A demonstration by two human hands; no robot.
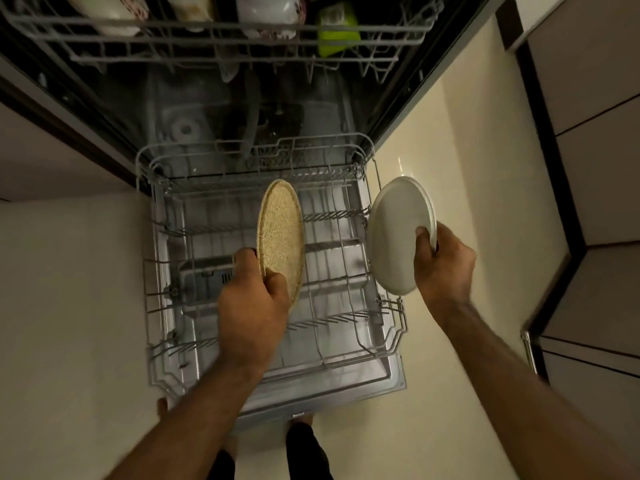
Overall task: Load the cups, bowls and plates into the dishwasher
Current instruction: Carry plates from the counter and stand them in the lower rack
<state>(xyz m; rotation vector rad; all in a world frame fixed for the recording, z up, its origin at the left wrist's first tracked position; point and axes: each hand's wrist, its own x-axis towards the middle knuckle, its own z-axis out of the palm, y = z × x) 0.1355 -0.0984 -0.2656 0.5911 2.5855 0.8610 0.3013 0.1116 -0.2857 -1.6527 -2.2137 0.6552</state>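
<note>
My left hand (pixel 251 306) grips a speckled tan plate (pixel 280 233) by its lower rim and holds it on edge over the middle of the pulled-out lower rack (pixel 391 327). A plain white plate (pixel 398 233) is gripped at its right rim by my right hand (pixel 445 265), tilted, just outside the rack's right side. The lower rack holds no dishes; a grey cutlery basket (pixel 204 278) sits at its left. The upper rack (pixel 221 32) carries white cups or bowls (pixel 270 12) and a green item (pixel 337 32).
The dishwasher door (pixel 311 393) lies open under the lower rack. Cream floor tiles (pixel 69 306) lie on both sides. Cabinets with a metal handle (pixel 530 351) stand at the right. My feet show below the door's front edge.
</note>
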